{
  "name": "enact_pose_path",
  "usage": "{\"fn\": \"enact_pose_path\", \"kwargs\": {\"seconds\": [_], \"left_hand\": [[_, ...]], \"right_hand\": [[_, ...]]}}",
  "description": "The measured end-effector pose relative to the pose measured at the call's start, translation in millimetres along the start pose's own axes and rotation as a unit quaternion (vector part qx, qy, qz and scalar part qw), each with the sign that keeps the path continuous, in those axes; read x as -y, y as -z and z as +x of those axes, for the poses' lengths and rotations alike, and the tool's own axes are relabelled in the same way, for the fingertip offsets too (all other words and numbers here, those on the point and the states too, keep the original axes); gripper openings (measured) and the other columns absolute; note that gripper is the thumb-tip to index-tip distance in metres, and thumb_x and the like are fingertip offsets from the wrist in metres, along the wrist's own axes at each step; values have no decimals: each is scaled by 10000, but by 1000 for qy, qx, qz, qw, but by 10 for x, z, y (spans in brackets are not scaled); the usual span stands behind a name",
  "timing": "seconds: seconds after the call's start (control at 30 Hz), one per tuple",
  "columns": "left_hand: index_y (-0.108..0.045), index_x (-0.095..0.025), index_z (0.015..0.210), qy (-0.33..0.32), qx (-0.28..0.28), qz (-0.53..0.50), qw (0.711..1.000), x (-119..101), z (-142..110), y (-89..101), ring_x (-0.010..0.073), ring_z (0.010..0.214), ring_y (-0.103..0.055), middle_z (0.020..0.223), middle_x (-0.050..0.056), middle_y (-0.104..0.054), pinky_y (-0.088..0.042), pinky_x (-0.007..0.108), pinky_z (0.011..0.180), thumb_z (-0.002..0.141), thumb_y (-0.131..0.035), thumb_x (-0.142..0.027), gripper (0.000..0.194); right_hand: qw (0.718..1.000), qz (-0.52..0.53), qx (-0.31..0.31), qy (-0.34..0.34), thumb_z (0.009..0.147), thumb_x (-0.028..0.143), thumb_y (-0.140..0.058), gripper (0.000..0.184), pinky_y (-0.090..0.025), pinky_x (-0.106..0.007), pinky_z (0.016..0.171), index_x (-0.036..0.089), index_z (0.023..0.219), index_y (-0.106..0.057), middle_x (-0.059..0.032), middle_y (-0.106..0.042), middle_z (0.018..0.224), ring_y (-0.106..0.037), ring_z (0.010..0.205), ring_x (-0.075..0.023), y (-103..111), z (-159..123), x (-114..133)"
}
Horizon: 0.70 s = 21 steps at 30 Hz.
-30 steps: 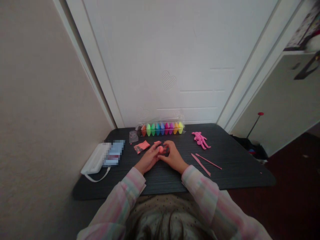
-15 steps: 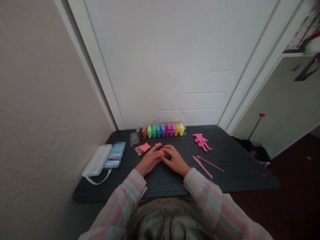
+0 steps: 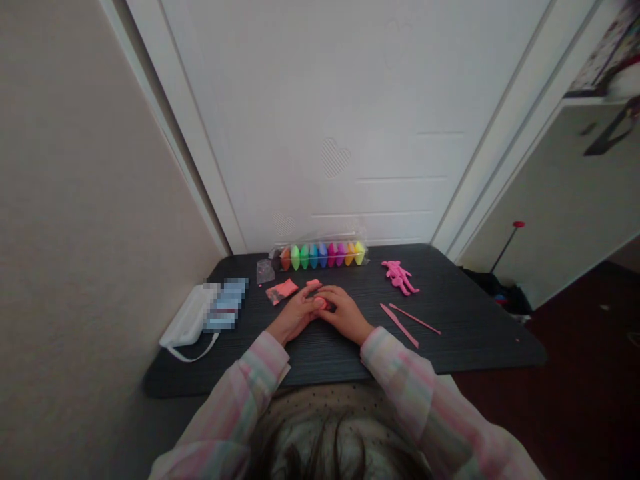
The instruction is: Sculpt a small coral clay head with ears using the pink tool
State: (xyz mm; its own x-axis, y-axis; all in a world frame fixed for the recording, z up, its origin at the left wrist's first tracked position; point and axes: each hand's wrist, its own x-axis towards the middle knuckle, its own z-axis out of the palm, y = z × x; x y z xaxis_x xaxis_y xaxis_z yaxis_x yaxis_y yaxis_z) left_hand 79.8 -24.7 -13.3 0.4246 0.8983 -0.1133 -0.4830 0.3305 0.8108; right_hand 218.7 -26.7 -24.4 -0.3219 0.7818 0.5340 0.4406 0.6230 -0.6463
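A small lump of coral-pink modelling clay sits between my hands over the middle of the table. My left hand has its thumb and fingers against the lump's left side. From the other side, the curled fingers of my right hand close on the same lump and partly hide it. Just beyond the left fingertips lies another coral piece. An opened coral clay packet rests left of the hands. To the right are a flat pink modelling knife and a thin pink stick tool.
Along the back of the dark table stretches a clear pack of coloured clay. A small clear plastic box stands beside it. At right lies a pink figure-shaped piece; at left, a white strapped case and a blurred blue packet.
The view has shifted slightly, so everything sits a little differently in the picture. My right fingers lie closer over the clay and the left hand; both hands stay in about the same place.
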Motion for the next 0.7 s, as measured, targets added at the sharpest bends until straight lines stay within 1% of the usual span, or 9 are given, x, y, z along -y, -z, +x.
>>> {"fn": "enact_pose_path", "kwargs": {"seconds": [0.17, 0.37, 0.5, 0.63, 0.7], "left_hand": [[-399, -136, 1113, -4, -8, 3, 1000, 1, -2, -5, 102, 634, -600, 701, 9, -628, -464, 219, 625, 616, -633, -44, 557], [-423, -145, 1098, -18, -22, 3, 1000, 24, 28, 10, 115, 669, -604, 756, 24, -628, -463, 237, 653, 613, -639, -61, 537], [-462, -153, 1058, 19, -8, -7, 1000, -33, 104, 30, 118, 693, -596, 792, 25, -612, -464, 251, 668, 620, -626, -55, 478], [-477, -151, 1057, 27, -13, 6, 1000, -85, 234, 19, 123, 718, -594, 810, 30, -609, -456, 252, 693, 632, -608, -47, 456], [-479, -152, 1053, 42, -19, 3, 999, -84, 285, 3, 125, 719, -592, 803, 28, -614, -453, 259, 704, 634, -608, -53, 449]], "right_hand": [[1000, 7, 14, 4, 685, 128, -572, 206, -408, -336, 791, 203, 876, -586, -37, -607, 889, -522, 868, -168, 9, 4, 42], [1000, 15, 9, -6, 665, 134, -596, 213, -421, -321, 771, 185, 870, -577, -43, -608, 890, -534, 855, -169, -16, 39, 49], [999, 29, 18, -30, 677, 126, -574, 196, -422, -299, 765, 194, 861, -580, -26, -605, 879, -541, 831, -151, -9, 113, -4], [997, 49, 29, -45, 687, 159, -573, 208, -407, -294, 798, 200, 891, -570, -21, -597, 919, -530, 882, -149, 34, 190, -82], [996, 59, 28, -63, 693, 160, -567, 192, -415, -286, 778, 197, 881, -565, -20, -595, 899, -532, 859, -143, 57, 199, -109]]}}
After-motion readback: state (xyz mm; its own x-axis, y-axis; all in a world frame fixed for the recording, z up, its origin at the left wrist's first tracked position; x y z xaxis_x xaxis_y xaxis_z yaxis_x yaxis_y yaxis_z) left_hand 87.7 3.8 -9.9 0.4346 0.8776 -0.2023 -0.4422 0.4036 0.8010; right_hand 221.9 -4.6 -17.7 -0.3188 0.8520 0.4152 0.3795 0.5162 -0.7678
